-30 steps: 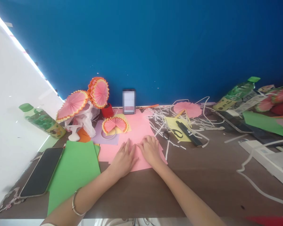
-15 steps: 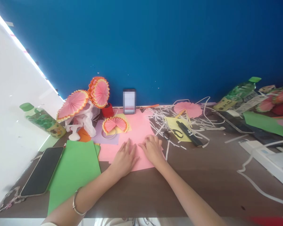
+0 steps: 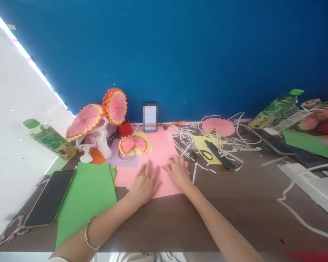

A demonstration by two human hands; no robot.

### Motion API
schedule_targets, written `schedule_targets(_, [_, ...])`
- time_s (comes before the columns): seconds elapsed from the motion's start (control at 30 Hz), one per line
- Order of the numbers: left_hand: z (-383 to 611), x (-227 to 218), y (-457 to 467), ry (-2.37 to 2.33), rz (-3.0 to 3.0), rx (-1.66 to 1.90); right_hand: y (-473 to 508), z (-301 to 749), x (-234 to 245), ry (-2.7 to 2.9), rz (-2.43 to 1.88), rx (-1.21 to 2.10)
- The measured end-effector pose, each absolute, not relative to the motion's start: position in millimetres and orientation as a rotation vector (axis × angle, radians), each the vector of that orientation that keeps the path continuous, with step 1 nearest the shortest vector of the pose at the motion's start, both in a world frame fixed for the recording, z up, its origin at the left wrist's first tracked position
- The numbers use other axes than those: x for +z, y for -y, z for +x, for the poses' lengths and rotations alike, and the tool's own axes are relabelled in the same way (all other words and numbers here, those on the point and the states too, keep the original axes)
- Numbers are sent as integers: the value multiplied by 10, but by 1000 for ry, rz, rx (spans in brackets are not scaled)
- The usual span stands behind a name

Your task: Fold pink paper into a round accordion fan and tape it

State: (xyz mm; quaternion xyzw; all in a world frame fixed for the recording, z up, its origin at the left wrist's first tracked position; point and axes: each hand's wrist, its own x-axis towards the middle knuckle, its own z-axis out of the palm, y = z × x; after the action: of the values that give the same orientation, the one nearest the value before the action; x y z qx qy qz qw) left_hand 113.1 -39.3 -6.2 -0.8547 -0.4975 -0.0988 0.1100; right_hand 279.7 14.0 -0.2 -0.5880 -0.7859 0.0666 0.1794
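My left hand (image 3: 142,183) lies on a sheet of pink paper (image 3: 164,143), its fingers stretched out and resting on the surface. To its right, my right hand (image 3: 177,171) also rests on the pink paper, fingers slightly bent and thumb apart, pointing at the left hand. Neither hand has anything lifted in it. Just beyond the left hand is a pleated pink, yellow and orange paper fan (image 3: 133,144), with a roll of tape (image 3: 126,156) beside it. Purple paper (image 3: 116,150) lies under them. Black-handled scissors (image 3: 206,155) are to the right of my right hand.
Green paper (image 3: 87,196) and a phone (image 3: 50,198) lie at left, near a bottle (image 3: 50,138). A small phone (image 3: 150,117) leans on the blue wall. White paper strips (image 3: 183,136) and a black cutter (image 3: 220,154) are at right, before a white power strip (image 3: 308,185).
My right hand has shifted very slightly on the pink paper. The left hand and the other things look the same.
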Motion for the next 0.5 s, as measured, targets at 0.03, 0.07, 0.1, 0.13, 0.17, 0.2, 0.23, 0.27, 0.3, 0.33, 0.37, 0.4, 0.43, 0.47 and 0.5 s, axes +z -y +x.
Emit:
schedule_targets(0.03, [1132, -64, 394, 1464, -2510, -292, -134, 2795, 0, 2222, -1672, 179])
schedule_targets(0.07, [1132, -64, 395, 1467, -2507, -295, -131, 2796, -1, 2219, -1676, 176])
schedule_targets(0.1, [1133, -63, 395, 1474, -2501, -299, -131, 2802, -5, 2210, -1675, 180])
schedule_targets(0.13, [1134, -61, 396, 1479, -2497, -302, -133, 2811, -13, 2197, -1669, 191])
schedule_targets(0.17, [1134, -58, 396, 1487, -2491, -305, -139, 2822, -23, 2181, -1661, 203])
schedule_targets(0.2, [1134, -53, 397, 1496, -2484, -307, -146, 2834, -35, 2168, -1651, 216])
schedule_targets(0.23, [1133, -48, 397, 1505, -2478, -308, -155, 2846, -46, 2157, -1642, 226])
schedule_targets(0.27, [1132, -42, 398, 1514, -2472, -307, -164, 2855, -55, 2150, -1635, 234])
schedule_targets(0.3, [1131, -35, 400, 1523, -2467, -305, -171, 2861, -61, 2149, -1631, 239])
schedule_targets(0.33, [1131, -27, 401, 1532, -2464, -300, -177, 2862, -62, 2152, -1627, 243])
schedule_targets(0.37, [1131, -19, 403, 1539, -2463, -293, -180, 2859, -59, 2157, -1628, 247])
schedule_targets(0.4, [1133, -11, 405, 1544, -2465, -286, -180, 2853, -51, 2162, -1633, 251])
schedule_targets(0.43, [1135, -6, 407, 1549, -2466, -279, -178, 2843, -41, 2166, -1640, 254])
schedule_targets(0.47, [1137, -3, 407, 1554, -2467, -275, -173, 2833, -29, 2170, -1647, 254])
schedule_targets(0.5, [1139, -3, 407, 1556, -2468, -273, -168, 2822, -18, 2173, -1653, 249])
